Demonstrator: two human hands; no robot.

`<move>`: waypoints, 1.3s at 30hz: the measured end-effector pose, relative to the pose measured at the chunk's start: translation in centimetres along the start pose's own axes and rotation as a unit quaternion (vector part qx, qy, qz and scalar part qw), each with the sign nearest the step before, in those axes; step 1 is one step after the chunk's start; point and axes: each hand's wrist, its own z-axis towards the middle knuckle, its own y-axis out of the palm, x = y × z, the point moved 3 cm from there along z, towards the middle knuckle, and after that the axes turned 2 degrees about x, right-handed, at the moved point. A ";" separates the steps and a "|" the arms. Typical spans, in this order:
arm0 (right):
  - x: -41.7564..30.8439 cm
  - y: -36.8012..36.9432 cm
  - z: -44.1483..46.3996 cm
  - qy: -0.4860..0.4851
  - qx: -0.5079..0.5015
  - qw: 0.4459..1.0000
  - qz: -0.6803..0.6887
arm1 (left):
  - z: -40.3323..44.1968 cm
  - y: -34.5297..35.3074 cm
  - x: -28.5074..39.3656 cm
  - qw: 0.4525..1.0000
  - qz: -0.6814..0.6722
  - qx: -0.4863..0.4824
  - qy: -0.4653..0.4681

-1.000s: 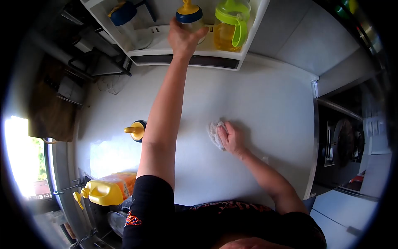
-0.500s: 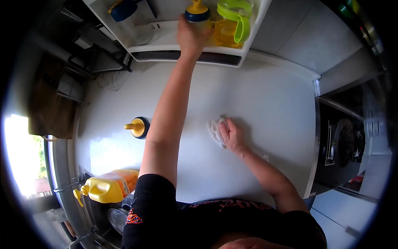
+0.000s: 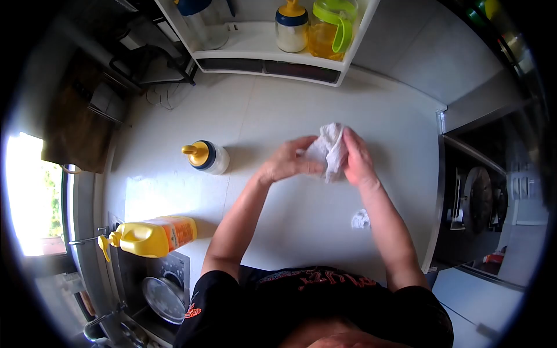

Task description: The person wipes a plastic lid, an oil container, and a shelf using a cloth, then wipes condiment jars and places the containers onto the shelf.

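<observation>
A crumpled white cloth [image 3: 333,149] is held between my two hands above the pale countertop [image 3: 278,214]. My right hand [image 3: 358,156] presses against the cloth's right side. On its left side my left hand [image 3: 293,159] has its fingers curled round the edge, slightly blurred. To the left stands a glass jar [image 3: 208,158] with a navy and yellow lid, touched by neither hand. Another such jar [image 3: 291,29], with white contents, stands on the white shelf [image 3: 249,46] beside a green-lidded jug [image 3: 331,32] of yellow liquid.
A yellow pump bottle [image 3: 152,236] stands at the left by the sink [image 3: 130,272], which holds a round metal lid [image 3: 165,298]. A small white crumpled piece [image 3: 360,219] lies near my right forearm. A stove [image 3: 478,197] is at the right.
My left hand has let go of the shelf jar and come down to the cloth. My right hand has raised the cloth from the counter. The view has shifted, showing more of the counter jar.
</observation>
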 end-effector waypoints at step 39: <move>4.4 3.9 -6.2 -0.154 -0.309 0.522 -0.780 | -9.1 -0.7 -4.3 0.728 -0.629 0.271 -0.028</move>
